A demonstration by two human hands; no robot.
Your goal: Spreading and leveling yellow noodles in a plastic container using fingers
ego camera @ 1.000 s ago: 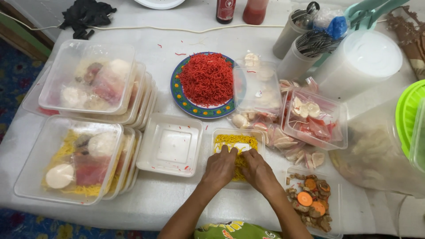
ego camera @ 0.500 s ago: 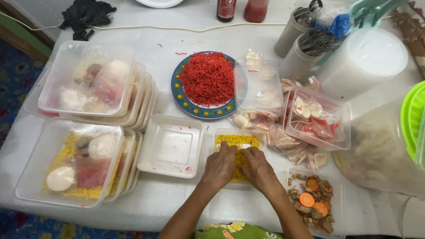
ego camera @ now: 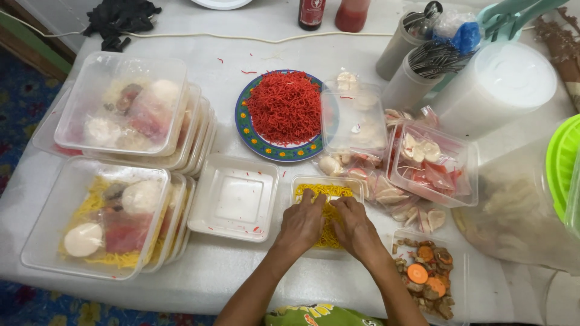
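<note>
The yellow noodles [ego camera: 329,208] lie in a clear plastic box [ego camera: 299,184] at the near middle of the worktop [ego camera: 241,54]. Both hands are in this box. The left hand [ego camera: 300,226] rests palm down on the left part of the noodles, its fingers bent and pressing into them. The right hand [ego camera: 356,228] lies just beside it on the right part, fingers also curled onto the strands. Whether either hand really pinches some noodles cannot be told, because the fingertips are partly hidden in the strands.

Just left of the box stands an empty white square lid [ego camera: 235,196]. Further left are two stacks of filled clear boxes [ego camera: 115,223], one near and one far, with yellow noodles, white round pieces and red slices inside. Far from the hands is a blue patterned plate [ego camera: 244,130] with a heap of red noodles [ego camera: 284,107]. To the right of the plate stands a clear box with white pieces [ego camera: 353,124], and further right an open box of crackers [ego camera: 432,160]. At the near right a box of sliced orange roots [ego camera: 426,274] lies close to the right forearm. A large white container [ego camera: 501,84] stands at the far right.
</note>
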